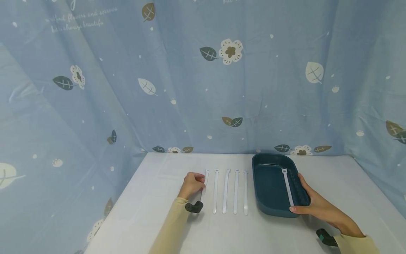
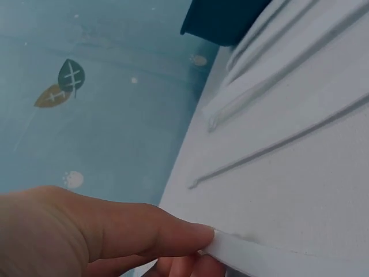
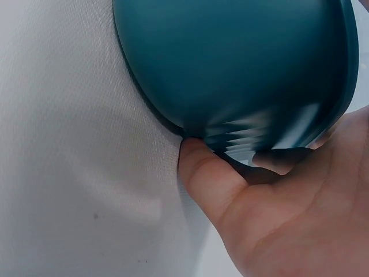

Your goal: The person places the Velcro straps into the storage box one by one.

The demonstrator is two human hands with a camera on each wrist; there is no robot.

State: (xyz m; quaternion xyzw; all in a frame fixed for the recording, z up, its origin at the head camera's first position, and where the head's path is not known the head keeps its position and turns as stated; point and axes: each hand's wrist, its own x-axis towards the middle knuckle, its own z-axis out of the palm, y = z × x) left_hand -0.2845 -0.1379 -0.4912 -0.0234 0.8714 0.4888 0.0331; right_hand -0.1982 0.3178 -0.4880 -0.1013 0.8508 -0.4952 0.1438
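Note:
My left hand pinches a flat white cable tie at the left end of a row, thumb and fingers on it. In the left wrist view the held cable tie runs off to the right from the fingertips. Several similar white cable ties lie side by side to its right. My right hand grips the right side of a dark teal tray, thumb at its near right corner. Inside the tray lies one white cable tie, its slotted head toward the back.
A white-covered table carries everything. Behind and to the left hangs a light blue curtain with printed leaves and flowers, meeting the table's back edge. Dark wrist-worn devices sit at both wrists.

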